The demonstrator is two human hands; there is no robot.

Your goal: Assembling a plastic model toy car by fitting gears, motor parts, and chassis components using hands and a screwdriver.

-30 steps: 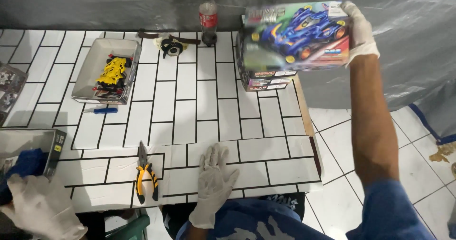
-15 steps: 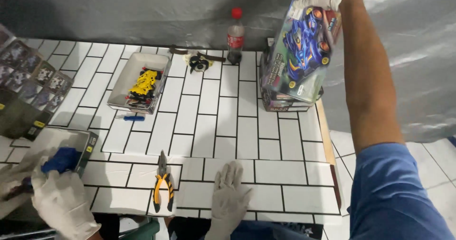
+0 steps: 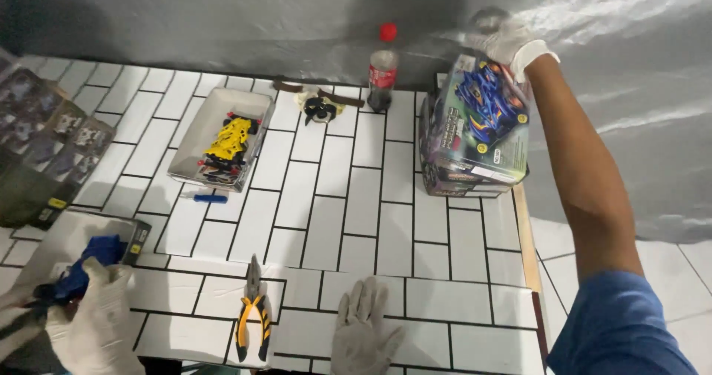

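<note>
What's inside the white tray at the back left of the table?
The white tray holds a yellow toy car body lying on dark and red parts. Whatever lies beneath these pieces is covered. A blue pen-like tool lies outside, just in front.

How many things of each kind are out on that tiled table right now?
Boxes with a toy car picture: 2, stacked
Open tray with yellow parts: 1
Bottle with a red cap: 1
Yellow-handled pliers: 1
Small blue tool: 1
Dark round part: 1
Total: 7

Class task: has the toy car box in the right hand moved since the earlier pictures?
Yes. The box has come down from above the stacked boxes and now rests on them; the right hand grips its top.
</note>
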